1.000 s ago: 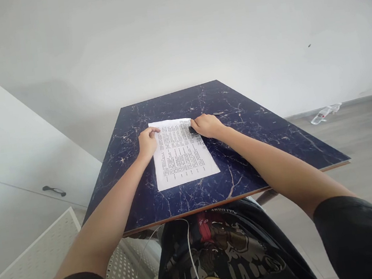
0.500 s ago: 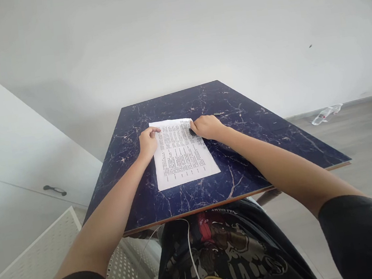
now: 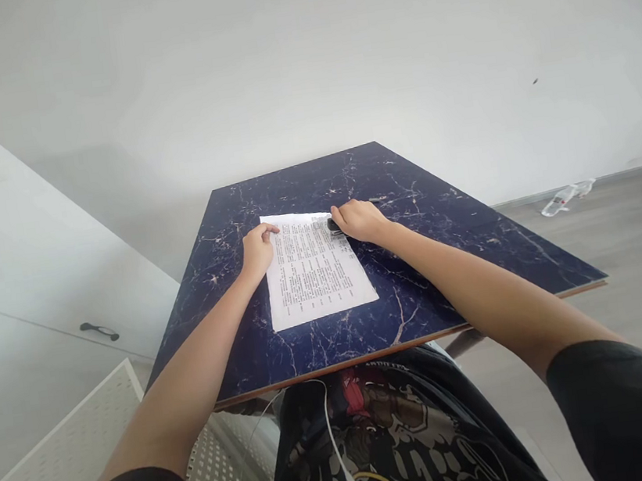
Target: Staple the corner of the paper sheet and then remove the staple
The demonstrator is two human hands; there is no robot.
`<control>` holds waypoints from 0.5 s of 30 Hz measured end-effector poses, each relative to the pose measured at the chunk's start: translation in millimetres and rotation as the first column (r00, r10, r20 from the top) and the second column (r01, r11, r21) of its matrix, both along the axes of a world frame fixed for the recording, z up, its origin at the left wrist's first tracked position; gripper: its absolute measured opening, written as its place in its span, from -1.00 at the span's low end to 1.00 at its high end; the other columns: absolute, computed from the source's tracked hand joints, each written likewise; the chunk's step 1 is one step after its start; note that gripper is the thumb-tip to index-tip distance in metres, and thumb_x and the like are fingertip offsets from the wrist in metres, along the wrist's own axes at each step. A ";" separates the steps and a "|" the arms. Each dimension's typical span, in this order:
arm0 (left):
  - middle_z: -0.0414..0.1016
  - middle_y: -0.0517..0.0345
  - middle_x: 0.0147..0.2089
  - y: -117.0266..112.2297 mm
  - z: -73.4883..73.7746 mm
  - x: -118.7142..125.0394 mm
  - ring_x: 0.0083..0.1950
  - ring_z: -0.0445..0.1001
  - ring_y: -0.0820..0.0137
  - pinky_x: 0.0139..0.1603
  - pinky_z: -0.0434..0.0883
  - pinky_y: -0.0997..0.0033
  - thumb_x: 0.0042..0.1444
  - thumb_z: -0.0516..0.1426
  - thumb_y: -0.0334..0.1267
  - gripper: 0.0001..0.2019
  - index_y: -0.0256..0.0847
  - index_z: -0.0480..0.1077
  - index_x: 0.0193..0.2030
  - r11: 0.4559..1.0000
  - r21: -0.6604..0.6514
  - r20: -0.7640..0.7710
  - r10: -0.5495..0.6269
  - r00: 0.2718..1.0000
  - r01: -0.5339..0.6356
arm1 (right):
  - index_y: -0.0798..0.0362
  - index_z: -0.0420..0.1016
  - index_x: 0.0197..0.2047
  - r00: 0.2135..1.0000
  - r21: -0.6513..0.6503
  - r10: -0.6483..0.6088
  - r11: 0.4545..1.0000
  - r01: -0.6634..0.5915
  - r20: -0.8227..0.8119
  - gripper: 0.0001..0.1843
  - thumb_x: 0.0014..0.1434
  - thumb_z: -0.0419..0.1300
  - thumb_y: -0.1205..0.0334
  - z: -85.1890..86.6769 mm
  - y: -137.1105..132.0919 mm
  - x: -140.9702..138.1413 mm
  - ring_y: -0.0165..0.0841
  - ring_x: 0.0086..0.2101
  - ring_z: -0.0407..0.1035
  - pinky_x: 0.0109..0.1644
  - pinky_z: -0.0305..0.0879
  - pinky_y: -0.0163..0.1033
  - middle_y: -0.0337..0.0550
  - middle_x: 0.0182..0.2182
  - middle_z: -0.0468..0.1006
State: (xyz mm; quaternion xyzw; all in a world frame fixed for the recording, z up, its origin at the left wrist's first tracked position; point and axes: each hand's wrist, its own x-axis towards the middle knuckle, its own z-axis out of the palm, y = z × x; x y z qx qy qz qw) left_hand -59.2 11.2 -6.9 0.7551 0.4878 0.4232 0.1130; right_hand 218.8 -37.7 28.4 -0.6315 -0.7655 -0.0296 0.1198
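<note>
A printed sheet of paper lies on the dark blue marbled table; its top edge looks slightly lifted. My left hand grips the sheet's upper left edge, fingers curled over the print. At the upper right edge, my right hand is closed around what looks like a stapler. Only its black end shows, resting over the paper's margin; my fingers cover the rest. Whether there is more than one sheet I cannot tell.
A small dark item lies beyond my right hand. White wall stands behind the table. To the left are a white cabinet and a perforated white panel. A clear plastic item lies on the floor. A white cable hangs in front of my shirt.
The paper's top edge has tilted a little, and its right side has shifted slightly left. Both hands keep their places and grips; the whole view has shifted slightly.
</note>
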 end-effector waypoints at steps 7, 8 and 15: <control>0.55 -0.11 -0.18 7.8 -11.0 -4.3 -0.06 0.50 0.02 0.17 0.38 -0.06 0.19 0.11 -0.42 -0.67 -0.09 0.61 -0.01 0.999 0.009 -0.237 -0.033 0.971 0.036 | 0.16 0.67 -0.25 0.991 -0.004 -0.109 0.994 0.109 -0.073 -0.26 0.56 -0.26 -0.01 4.1 4.8 16.2 -0.08 -0.14 0.58 -0.05 0.33 -0.17 0.19 -0.19 0.68; 0.54 -0.15 -0.15 9.1 -12.7 -5.2 -0.01 0.48 -0.02 0.21 0.35 -0.11 0.19 0.11 -0.40 -0.70 -0.10 0.63 -0.06 0.999 0.006 -0.269 -0.041 0.962 0.044 | 0.17 0.67 -0.24 0.990 -0.002 -0.127 0.992 0.127 -0.069 -0.26 0.55 -0.26 -0.01 4.9 5.4 21.1 -0.07 -0.13 0.57 -0.04 0.33 -0.17 0.21 -0.18 0.68; 0.49 -0.20 -0.10 12.1 -16.9 -8.1 0.03 0.43 -0.06 0.22 0.33 -0.18 0.21 0.13 -0.36 -0.73 -0.09 0.66 -0.10 1.000 -0.019 -0.313 -0.026 0.949 0.021 | 0.22 0.68 -0.18 0.967 -0.013 -0.250 0.968 0.250 -0.049 -0.27 0.54 -0.22 -0.03 10.1 7.6 52.5 0.04 -0.07 0.56 0.00 0.34 -0.09 0.34 -0.14 0.65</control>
